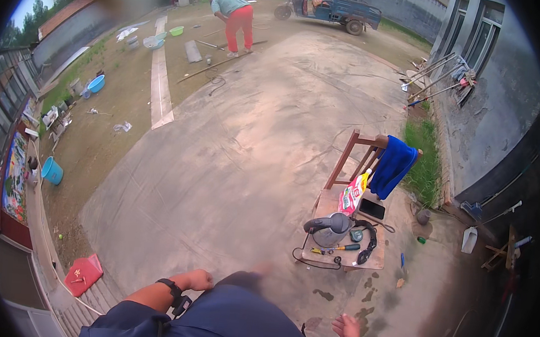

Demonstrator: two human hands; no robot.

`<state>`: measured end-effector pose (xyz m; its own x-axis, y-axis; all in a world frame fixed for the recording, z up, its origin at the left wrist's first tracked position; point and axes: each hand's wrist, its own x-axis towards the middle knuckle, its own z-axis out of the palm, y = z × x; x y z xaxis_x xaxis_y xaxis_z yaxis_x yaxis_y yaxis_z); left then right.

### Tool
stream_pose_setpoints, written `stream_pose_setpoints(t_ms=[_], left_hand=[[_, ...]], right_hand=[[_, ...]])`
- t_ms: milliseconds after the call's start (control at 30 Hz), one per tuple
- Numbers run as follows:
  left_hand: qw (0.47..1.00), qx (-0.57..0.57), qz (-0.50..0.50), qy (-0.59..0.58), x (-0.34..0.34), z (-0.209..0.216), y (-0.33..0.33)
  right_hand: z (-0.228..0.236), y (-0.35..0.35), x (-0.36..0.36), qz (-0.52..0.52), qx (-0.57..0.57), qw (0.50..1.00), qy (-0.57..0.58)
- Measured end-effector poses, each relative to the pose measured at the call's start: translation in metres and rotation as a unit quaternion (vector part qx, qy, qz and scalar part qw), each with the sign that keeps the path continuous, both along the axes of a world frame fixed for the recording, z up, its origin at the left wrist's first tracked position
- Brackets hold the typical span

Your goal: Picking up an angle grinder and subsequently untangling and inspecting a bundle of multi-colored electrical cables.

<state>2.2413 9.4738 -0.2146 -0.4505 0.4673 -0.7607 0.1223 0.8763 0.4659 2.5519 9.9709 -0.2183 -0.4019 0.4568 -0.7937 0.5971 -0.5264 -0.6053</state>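
One bare left grip (199, 280) curled fist-like, nothing visibly held, our bare right grip (347, 329) with fingers loosely spread, empty, rounded grey dark-handled kettle (334, 235) standing on brown wooden chair (328, 202), near right

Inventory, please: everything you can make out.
chair: 1, brown, right of centre
kettle: 1, grey and black, chair seat
phone: 1, black, chair seat
packet: 1, red-white-yellow, chair seat
small tools: several, mixed, chair seat
cloth: 1, blue, over chair back
flat piece: 1, red, lower left
bucket: 1, blue, left
basins: several, blue and green, upper left
cart: 1, blue, far back
co-worker: 1, teal top, red trousers, far back
left hand: 1, bare, bottom, curled
right hand: 1, bare, lower right, open
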Motion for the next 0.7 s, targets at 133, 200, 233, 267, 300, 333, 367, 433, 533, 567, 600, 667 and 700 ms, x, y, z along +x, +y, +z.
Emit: stream_pose_setpoints(t_ms=[133, 200, 233, 267, 300, 333, 367, 433, 533, 567, 600, 667, 700], left_hand=[[0.995, 0.047, 0.089, -0.003, 0.039, -0.004, -0.029], [0.991, 0.057, 0.12, -0.008, 0.043, -0.006, -0.037], [0.988, 0.062, 0.143, -0.015, 0.042, -0.007, -0.04], [0.986, 0.064, 0.151, -0.015, 0.044, -0.012, -0.048], [0.988, 0.059, 0.142, 0.002, 0.043, -0.019, -0.054], [0.99, 0.053, 0.133, 0.019, 0.043, -0.024, -0.061], [0.989, 0.056, 0.135, 0.02, 0.04, -0.022, -0.064], [0.99, 0.062, 0.124, 0.033, 0.031, -0.017, -0.072], [0.976, 0.106, 0.188, 0.011, 0.016, -0.011, -0.091], [0.976, 0.109, 0.189, 0.012, 0.011, -0.007, -0.1], [0.977, 0.101, 0.187, 0.013, 0.006, -0.004, -0.108], [0.978, 0.096, 0.186, 0.012, -0.006, -0.002, -0.123], [0.981, 0.088, 0.174, 0.019, -0.012, -0.001, -0.129]], right_hand=[[-0.005, -0.019, -0.003, 0.06, -0.028, 0.998, -0.02], [-0.009, -0.032, -0.006, 0.078, -0.038, 0.996, -0.028], [-0.011, -0.037, -0.008, 0.088, -0.051, 0.994, -0.035], [-0.002, -0.047, -0.015, 0.1, -0.049, 0.993, -0.041], [-0.003, -0.05, -0.02, 0.108, -0.046, 0.992, -0.041], [-0.006, -0.052, -0.026, 0.109, -0.043, 0.992, -0.038], [-0.003, -0.056, -0.031, 0.105, -0.039, 0.993, -0.034], [0.004, -0.066, -0.043, 0.11, -0.03, 0.993, -0.035], [0.018, -0.084, -0.067, 0.116, -0.013, 0.993, -0.031], [0.022, -0.093, -0.076, 0.119, -0.007, 0.993, -0.025], [0.026, -0.102, -0.084, 0.119, -0.005, 0.993, -0.024], [0.033, -0.122, -0.095, 0.125, -0.006, 0.992, 0.008], [0.032, -0.131, -0.099, 0.125, -0.004, 0.992, 0.006]])
